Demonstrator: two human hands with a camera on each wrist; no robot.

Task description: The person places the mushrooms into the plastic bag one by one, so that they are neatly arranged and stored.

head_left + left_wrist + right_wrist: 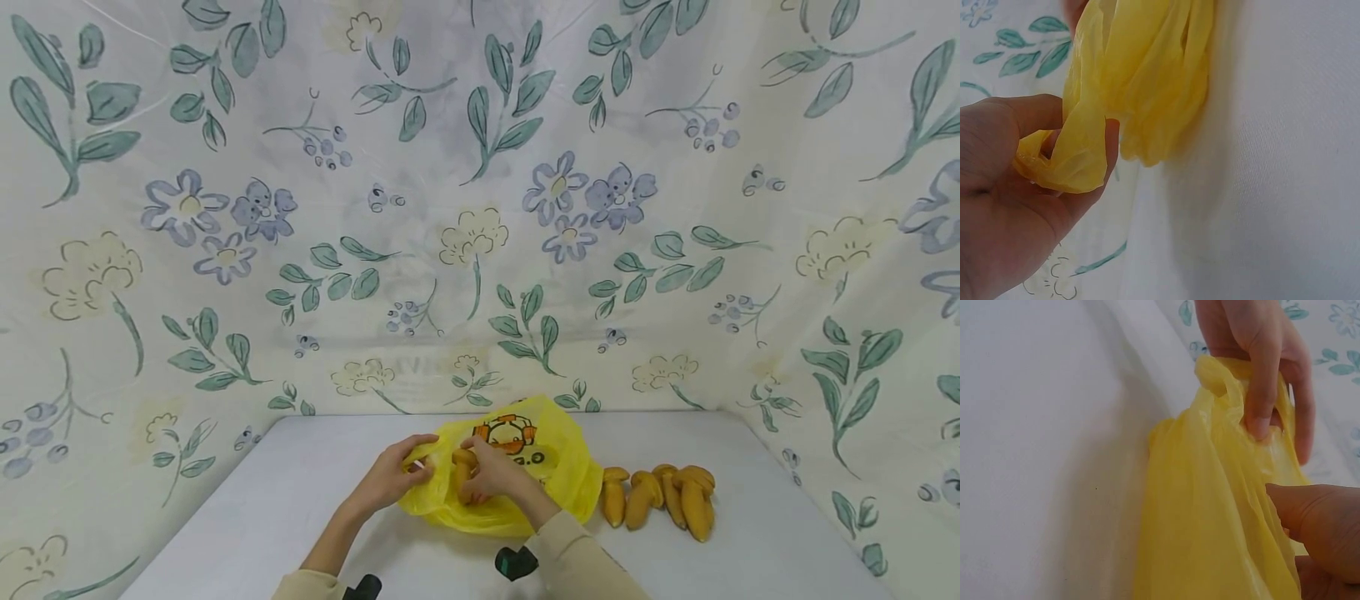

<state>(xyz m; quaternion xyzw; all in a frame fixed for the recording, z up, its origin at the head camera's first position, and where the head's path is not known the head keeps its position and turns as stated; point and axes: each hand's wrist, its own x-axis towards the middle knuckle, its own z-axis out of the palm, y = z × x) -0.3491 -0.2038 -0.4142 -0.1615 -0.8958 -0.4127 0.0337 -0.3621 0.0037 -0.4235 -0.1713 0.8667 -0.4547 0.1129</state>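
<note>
A yellow plastic bag (555, 450) with an orange-and-black print lies on the table in the head view, its mouth towards the left. At that mouth my left hand (392, 477) grips the bag's edge; the left wrist view shows thumb and fingers about a loop of the yellow film (1082, 153). My right hand (501, 477) reaches into the opening and holds a brown mushroom (462, 481), cap up. In the right wrist view the bag (1197, 519) hides most of the right hand's fingers, and the mushroom cannot be seen there.
Several brown mushrooms (641, 500) lie in a row on the white table (247, 500), right of the bag. Behind the table hangs a cloth (420, 250) printed with flowers and leaves. Dark wrist devices (516, 563) sit near both sleeves.
</note>
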